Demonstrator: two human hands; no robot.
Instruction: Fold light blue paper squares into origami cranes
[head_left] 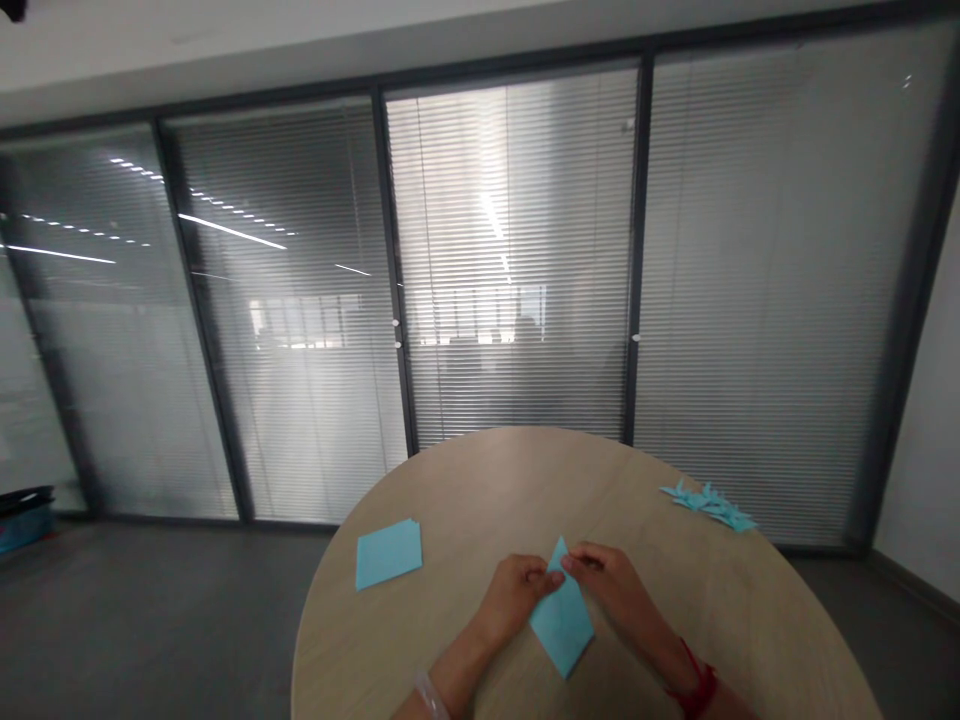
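I'm pinching part-folded paper point(564, 625) with left fingers point(553, 579) and right fingers point(587, 563); folded shapes point(711, 503) are looking finished, flat sheets point(390, 555) unstarted.

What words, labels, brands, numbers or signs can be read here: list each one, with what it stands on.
None can be read.
The held paper, the square paper, the folded pieces and the table show no writing.
The white spots on the dark frame are too small to tell.
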